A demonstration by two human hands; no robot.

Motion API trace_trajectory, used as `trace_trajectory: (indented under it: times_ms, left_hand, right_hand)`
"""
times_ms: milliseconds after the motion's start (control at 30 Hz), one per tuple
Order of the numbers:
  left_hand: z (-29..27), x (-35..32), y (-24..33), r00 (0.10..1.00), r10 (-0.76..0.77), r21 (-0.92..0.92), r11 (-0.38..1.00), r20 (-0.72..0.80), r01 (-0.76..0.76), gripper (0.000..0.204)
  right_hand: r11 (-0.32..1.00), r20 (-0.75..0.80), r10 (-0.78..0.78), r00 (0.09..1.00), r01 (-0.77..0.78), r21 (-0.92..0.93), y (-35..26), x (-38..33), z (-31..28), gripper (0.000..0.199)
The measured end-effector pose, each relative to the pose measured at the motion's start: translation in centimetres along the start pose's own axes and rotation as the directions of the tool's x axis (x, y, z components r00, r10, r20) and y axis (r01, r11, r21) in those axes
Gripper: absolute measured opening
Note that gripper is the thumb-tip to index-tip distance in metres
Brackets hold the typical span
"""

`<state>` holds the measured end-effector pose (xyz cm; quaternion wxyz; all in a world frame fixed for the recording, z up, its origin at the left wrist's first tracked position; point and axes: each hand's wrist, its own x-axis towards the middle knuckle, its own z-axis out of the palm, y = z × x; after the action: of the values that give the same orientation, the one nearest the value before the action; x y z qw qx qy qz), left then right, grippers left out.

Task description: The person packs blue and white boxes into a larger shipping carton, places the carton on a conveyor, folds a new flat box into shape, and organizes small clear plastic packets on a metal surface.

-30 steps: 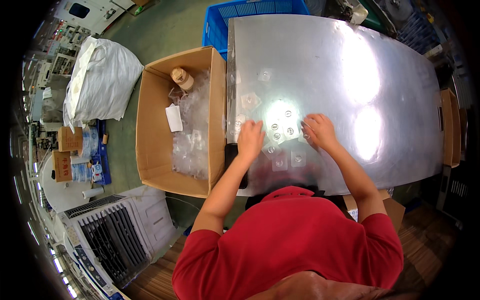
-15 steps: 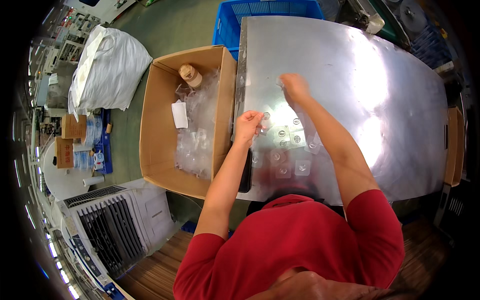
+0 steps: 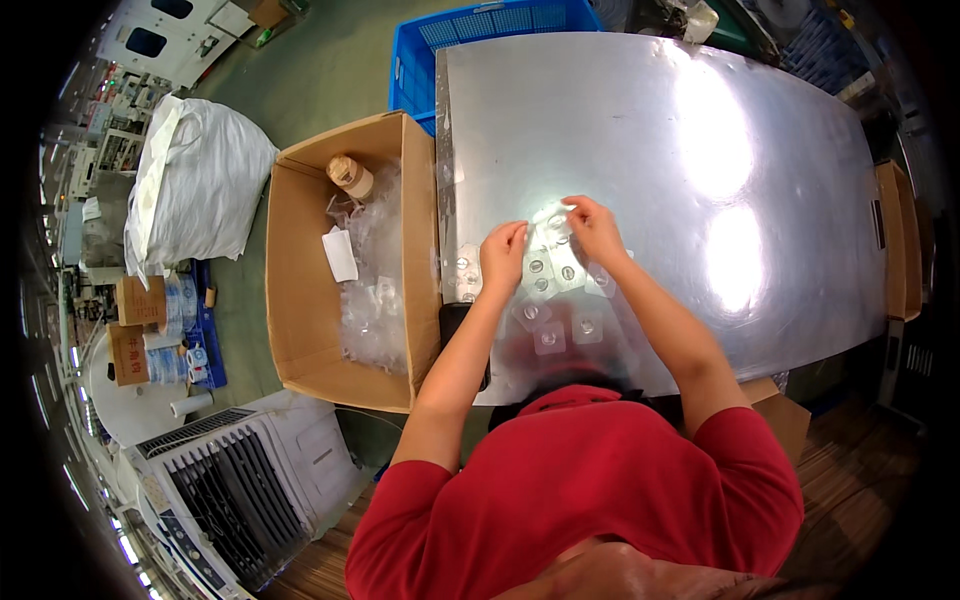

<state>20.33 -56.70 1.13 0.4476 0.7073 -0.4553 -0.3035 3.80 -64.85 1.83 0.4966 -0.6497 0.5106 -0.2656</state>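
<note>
Near the left part of the metal table, my two hands are close together. Fingers pinched, my left hand is at the left edge of a clear plastic square with a round raised centre. My right hand pinches the upper right of the same clear piece; its exact outline is blurred by glare. Just below lie several similar squares, among them one clear square apart from the others and another square beside it. More such squares lie left of my left hand.
A cardboard box holding clear plastic pieces, a brown roll and a white paper stands against the table's left side. Behind it is a blue crate. A white sack and an air cooler stand farther left.
My right hand has come down and toward my left hand, meeting it at the clear square. The whole view has shifted slightly, and squares left of my left hand now show.
</note>
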Motion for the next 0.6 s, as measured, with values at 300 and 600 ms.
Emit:
trace_trajectory:
  times_ms: [300,600]
  left_hand:
    - [-1.1,-0.3,0.1,0.875,0.333,0.581,0.656,0.351,-0.482,0.034]
    - [-3.8,11.1,-2.5,0.989,-0.113,0.576,0.817,0.090,0.041,0.049]
  right_hand:
    - [0.903,-0.388,-0.278,0.879,0.101,-0.417,8.1,1.3,-5.8,0.025]
    - [0.846,-0.354,-0.444,0.823,0.254,-0.469,8.4,0.1,-5.5,0.018]
